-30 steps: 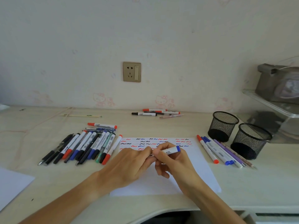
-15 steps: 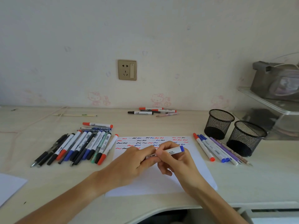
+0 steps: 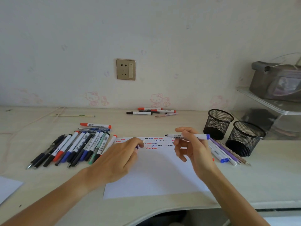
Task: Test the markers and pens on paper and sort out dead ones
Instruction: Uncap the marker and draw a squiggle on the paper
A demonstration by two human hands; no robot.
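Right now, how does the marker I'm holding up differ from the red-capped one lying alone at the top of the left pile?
The marker in the right hand is uncapped, its dark tip exposed and its end blue; the red-capped marker is closed, red at both ends. The held one is lifted above the paper; the red one lies flat on the desk. Both have white barrels with a dark label and point roughly sideways.

Home desk [image 3: 162, 207] against cartoon-cat wallpaper [image 3: 157, 99], wall socket [image 3: 125, 69].
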